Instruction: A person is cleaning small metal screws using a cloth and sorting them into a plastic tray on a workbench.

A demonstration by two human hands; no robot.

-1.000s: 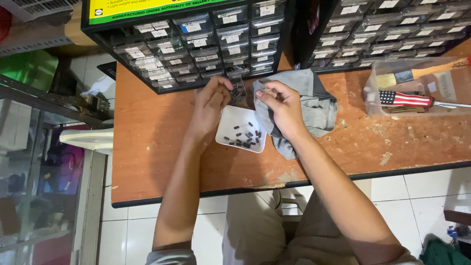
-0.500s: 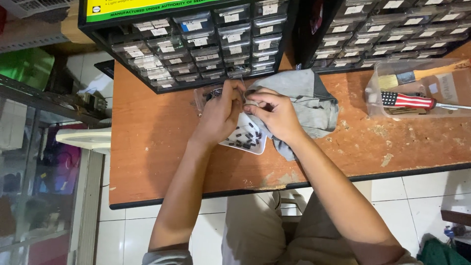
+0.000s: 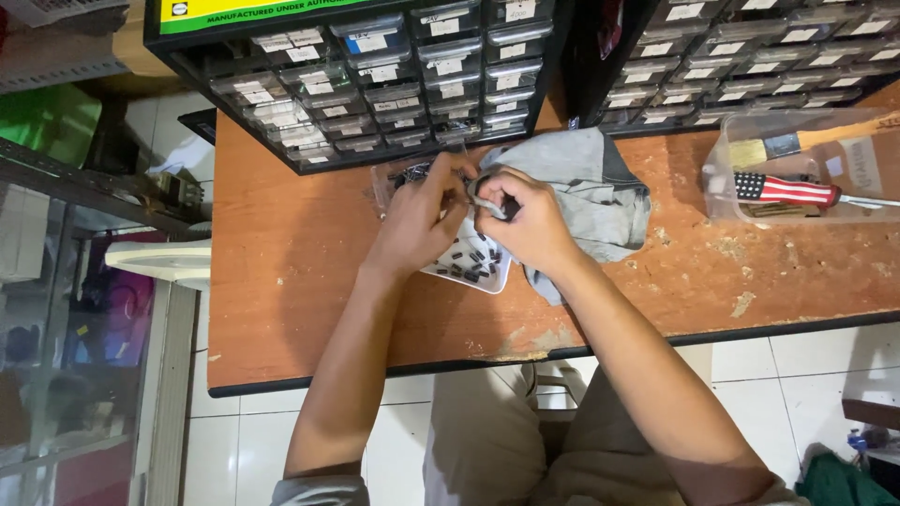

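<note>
My left hand [image 3: 420, 217] and my right hand [image 3: 528, 221] meet over a small white tray [image 3: 487, 277] that holds several tiny dark parts [image 3: 472, 261]. The fingertips of both hands pinch together just above the tray's far edge; whatever they hold is too small to make out. My right hand's fingers also touch a fold of the grey cloth [image 3: 592, 191] that lies crumpled on the orange-brown table [image 3: 291, 272] to the right of the tray. A clear plastic drawer [image 3: 398, 175] with dark parts lies partly hidden behind my left hand.
Two black cabinets of small clear drawers [image 3: 394, 75] stand along the back of the table. At the right a clear plastic box [image 3: 722, 169] holds a brush and a screwdriver [image 3: 787, 190] with a striped handle. The table's front edge runs above my lap; white floor tiles lie below.
My hands came together from either side of the tray and now pinch together over its far edge. The view has also shifted slightly.
</note>
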